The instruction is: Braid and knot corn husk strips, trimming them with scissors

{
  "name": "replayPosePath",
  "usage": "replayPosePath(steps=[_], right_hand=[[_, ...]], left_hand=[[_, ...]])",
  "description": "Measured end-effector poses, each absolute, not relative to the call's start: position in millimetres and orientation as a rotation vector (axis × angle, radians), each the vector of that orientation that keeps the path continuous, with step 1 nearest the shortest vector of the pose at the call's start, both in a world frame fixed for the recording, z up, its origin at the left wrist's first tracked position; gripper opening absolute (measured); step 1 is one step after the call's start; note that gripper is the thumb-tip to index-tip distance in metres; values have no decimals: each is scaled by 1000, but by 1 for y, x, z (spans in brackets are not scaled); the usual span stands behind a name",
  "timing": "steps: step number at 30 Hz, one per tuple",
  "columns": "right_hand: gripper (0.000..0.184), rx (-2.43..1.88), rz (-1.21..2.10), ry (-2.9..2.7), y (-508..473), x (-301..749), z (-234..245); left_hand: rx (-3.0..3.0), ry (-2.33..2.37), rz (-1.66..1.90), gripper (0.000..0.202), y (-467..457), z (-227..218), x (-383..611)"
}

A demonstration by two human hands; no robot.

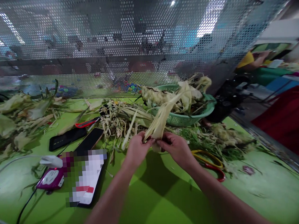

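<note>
Between both hands, above the green table [157, 208], is a bundle of pale dried corn husk [163, 119] with its long strips pointing up and away to the right. My left hand [138, 149] pinches the lower end from the left. From the right, my right hand [175, 148] grips the same end, thumb and fingers pressed together. Just behind the husk stands a green plastic basket [186, 120] heaped with more husks and plant matter. Dried stalks and small flower heads [116, 121] lie beyond my left hand. Scissors with yellow and red handles [216, 165] rest right of my right hand.
Phones [67, 138] and a lit phone [90, 182] lie at the left, near a purple power strip [51, 178] with cables. A red-handled cutter [87, 123] is behind them. Husks [18, 119] pile up far left. A perforated metal panel [123, 41] closes off the back.
</note>
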State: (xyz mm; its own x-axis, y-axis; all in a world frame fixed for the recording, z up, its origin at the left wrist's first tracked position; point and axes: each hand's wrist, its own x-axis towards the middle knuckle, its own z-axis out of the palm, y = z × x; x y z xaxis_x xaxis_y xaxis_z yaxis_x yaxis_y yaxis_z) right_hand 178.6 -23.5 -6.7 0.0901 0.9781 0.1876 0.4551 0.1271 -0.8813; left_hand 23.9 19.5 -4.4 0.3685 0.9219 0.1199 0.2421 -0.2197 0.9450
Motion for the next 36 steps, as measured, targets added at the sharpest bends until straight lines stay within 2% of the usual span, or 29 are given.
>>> replayPosePath(steps=[4,15,23,29,31,36], right_hand=[[19,-1550,630,-1543,-24,178,-7],[15,-1550,644,-1457,-23,177,-13],[22,-1422,750,-1250,-11,187,-22],[20,-1574,492,-1229,-4,228,-11],[18,-1629,339,-1123,-5,248,0],[21,-1572,252,-755,-15,290,30]], left_hand=[[1765,1081,914,14,18,-7,25],[1712,997,958,14,13,-4,28],[1285,836,1032,21,12,-1,27],[837,643,1281,25,29,14,-1],[736,622,1422,25,37,20,-14],[555,630,1714,24,54,25,-41]])
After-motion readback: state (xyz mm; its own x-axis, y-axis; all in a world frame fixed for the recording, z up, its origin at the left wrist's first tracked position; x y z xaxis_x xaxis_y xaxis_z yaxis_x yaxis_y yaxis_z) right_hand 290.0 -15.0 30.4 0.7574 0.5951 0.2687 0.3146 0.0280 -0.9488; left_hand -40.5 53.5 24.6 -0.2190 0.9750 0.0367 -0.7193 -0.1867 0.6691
